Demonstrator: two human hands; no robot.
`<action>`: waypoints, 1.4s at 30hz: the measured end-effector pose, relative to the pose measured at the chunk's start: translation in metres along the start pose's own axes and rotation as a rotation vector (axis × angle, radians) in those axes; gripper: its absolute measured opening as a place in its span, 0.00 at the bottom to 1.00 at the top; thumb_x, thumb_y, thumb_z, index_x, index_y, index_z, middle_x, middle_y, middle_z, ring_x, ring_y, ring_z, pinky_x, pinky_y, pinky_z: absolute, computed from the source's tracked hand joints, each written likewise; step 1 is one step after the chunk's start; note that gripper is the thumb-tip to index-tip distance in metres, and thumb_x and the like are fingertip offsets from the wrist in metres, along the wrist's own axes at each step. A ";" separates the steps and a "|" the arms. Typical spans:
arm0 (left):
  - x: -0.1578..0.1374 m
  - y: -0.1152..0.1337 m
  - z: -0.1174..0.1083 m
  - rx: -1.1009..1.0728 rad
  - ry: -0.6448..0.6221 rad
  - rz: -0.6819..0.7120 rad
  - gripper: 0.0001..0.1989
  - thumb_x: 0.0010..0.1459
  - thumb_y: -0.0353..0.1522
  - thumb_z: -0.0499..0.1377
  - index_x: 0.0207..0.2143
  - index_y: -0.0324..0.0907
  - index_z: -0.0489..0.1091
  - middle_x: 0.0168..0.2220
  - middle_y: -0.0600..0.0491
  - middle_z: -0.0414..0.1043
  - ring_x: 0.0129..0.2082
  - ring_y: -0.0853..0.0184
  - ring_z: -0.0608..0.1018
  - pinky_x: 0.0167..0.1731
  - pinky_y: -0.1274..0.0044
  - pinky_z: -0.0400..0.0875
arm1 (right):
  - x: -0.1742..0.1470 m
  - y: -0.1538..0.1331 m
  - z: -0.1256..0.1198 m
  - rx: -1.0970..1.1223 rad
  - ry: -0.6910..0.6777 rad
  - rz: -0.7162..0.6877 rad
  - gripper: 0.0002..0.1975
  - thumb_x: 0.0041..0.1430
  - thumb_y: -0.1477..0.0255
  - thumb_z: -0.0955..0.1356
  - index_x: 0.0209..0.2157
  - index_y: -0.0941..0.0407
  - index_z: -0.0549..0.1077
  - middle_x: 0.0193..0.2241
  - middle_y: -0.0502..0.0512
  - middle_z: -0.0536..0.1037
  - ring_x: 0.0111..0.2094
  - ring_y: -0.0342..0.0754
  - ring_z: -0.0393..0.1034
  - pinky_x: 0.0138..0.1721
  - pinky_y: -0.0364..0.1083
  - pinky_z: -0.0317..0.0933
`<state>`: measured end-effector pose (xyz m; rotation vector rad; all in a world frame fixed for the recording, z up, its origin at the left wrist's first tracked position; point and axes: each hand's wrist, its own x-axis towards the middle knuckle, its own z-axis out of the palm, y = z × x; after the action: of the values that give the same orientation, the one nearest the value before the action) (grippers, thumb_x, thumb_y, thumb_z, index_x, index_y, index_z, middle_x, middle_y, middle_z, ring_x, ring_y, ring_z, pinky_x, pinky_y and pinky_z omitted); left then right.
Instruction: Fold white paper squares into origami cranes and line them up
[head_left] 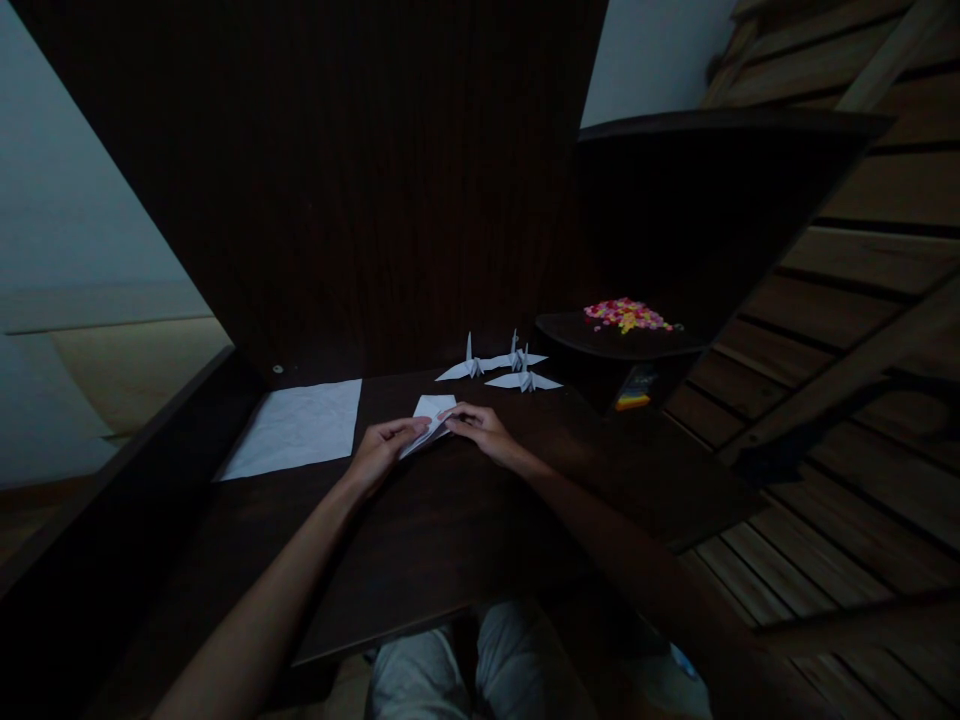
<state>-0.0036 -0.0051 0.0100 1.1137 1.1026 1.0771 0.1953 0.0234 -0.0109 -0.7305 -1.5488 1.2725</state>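
A small folded white paper [433, 407] is held between my two hands, just above the dark desk. My left hand [383, 447] pinches its left side, thumb on top. From the right, my right hand [480, 428] closes its fingers on the opposite edge. The paper has layered folds with a pointed lower end; fingers hide part of it. Behind it stand three white origami cranes: one on the left [471, 368], one at the back [516, 357] and one in front [526, 381], wings spread.
White paper sheets [300, 425] lie flat at the desk's left. Small pink and yellow pieces [628, 314] are heaped on a corner shelf [600, 340] at the right, above a small colourful box [635, 388]. A tall dark panel [360, 180] backs the desk; a raised side board [127, 460] edges the left.
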 end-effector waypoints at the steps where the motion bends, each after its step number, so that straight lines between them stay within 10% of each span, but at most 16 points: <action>1: 0.000 0.000 0.001 0.002 -0.002 -0.004 0.25 0.37 0.40 0.72 0.39 0.38 0.79 0.36 0.46 0.80 0.34 0.61 0.77 0.36 0.74 0.68 | 0.000 0.000 -0.001 -0.003 -0.001 -0.015 0.15 0.48 0.59 0.73 0.34 0.54 0.78 0.37 0.53 0.76 0.43 0.50 0.68 0.49 0.49 0.59; 10: -0.001 -0.001 0.001 0.029 0.000 0.055 0.29 0.34 0.39 0.73 0.42 0.37 0.77 0.39 0.43 0.79 0.38 0.59 0.78 0.37 0.73 0.70 | -0.003 0.000 -0.006 -0.050 -0.128 -0.028 0.16 0.44 0.61 0.75 0.34 0.54 0.79 0.38 0.53 0.71 0.43 0.49 0.66 0.45 0.48 0.60; 18: -0.001 -0.004 -0.001 -0.011 -0.054 0.007 0.25 0.39 0.40 0.72 0.41 0.38 0.78 0.37 0.44 0.80 0.35 0.61 0.79 0.37 0.73 0.70 | 0.002 0.004 -0.001 -0.036 0.077 -0.008 0.14 0.45 0.59 0.74 0.24 0.56 0.76 0.31 0.52 0.73 0.36 0.47 0.68 0.39 0.46 0.61; 26: -0.003 -0.005 0.002 0.121 -0.161 0.016 0.29 0.39 0.35 0.72 0.46 0.39 0.75 0.40 0.45 0.79 0.36 0.61 0.79 0.38 0.71 0.71 | 0.003 0.008 -0.001 0.093 0.193 0.022 0.19 0.38 0.66 0.76 0.35 0.55 0.75 0.37 0.55 0.78 0.40 0.49 0.73 0.43 0.49 0.66; 42: -0.005 -0.009 0.004 0.134 -0.379 0.117 0.45 0.45 0.30 0.68 0.64 0.45 0.53 0.48 0.45 0.74 0.33 0.64 0.80 0.35 0.71 0.74 | 0.002 0.014 0.001 0.060 0.145 -0.011 0.15 0.44 0.68 0.74 0.36 0.57 0.76 0.36 0.54 0.79 0.37 0.48 0.75 0.39 0.46 0.67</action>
<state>0.0009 -0.0120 0.0019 1.4362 0.8244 0.8435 0.1920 0.0290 -0.0233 -0.7576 -1.3898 1.2255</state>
